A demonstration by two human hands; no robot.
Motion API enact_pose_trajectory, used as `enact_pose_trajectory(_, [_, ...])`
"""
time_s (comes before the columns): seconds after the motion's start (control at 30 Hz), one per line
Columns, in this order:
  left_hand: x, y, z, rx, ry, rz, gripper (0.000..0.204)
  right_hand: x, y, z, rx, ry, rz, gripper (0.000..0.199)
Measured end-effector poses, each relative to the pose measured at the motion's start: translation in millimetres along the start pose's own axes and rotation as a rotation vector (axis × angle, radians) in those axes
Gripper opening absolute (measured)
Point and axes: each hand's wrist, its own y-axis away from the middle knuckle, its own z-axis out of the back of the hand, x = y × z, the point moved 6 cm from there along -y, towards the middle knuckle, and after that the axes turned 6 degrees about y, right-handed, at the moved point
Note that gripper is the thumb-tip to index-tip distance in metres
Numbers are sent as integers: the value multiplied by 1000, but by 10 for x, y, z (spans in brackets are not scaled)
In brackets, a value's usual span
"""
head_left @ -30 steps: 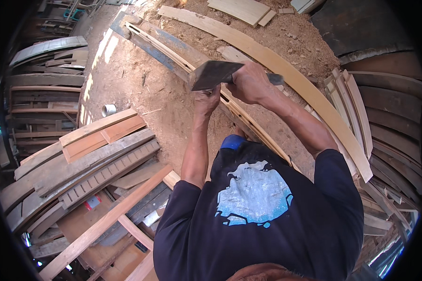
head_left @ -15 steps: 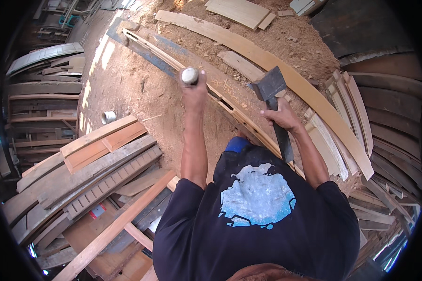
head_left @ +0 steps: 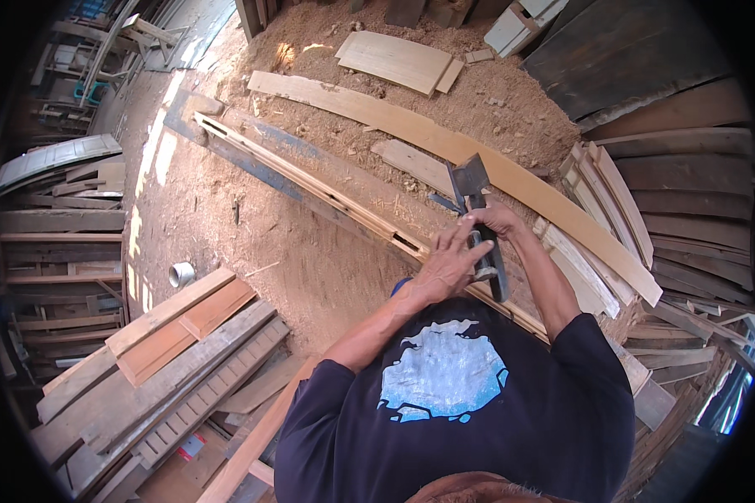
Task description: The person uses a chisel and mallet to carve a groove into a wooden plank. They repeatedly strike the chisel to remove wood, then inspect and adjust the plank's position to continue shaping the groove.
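Observation:
My right hand (head_left: 497,221) is closed around the dark handle of a hatchet (head_left: 471,178). Its wide grey blade points away from me, and the handle end sticks out below my hands. My left hand (head_left: 446,267) lies against the same handle just below the right hand, with its fingers spread. Both hands are in front of my chest, above a long wooden beam with cut slots (head_left: 310,183) that lies slantwise on the sawdust-covered ground.
A long curved pale plank (head_left: 411,126) and a short board (head_left: 398,60) lie beyond the beam. Stacked planks (head_left: 184,352) sit at the left, more curved boards (head_left: 646,218) at the right. A small metal can (head_left: 180,274) stands on the ground.
My left hand, raised out to the left half a second ago, has swung right onto the hatchet handle. The right hand has brought the hatchet slightly closer to my chest.

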Motion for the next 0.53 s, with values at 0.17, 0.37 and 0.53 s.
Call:
enact_pose_trajectory(0.17, [1050,537,-99,268,-332,85,57,204,-297,429,-346,1095,-167,42])
enact_pose_trajectory(0.37, [1389,486,-384,325,-430,0,31,-8,-275,475,-443,1327,-224,32])
enact_pose_trajectory(0.53, [1392,454,-364,343,-469,-18,28,27,456,335,-508,1033,-273,33])
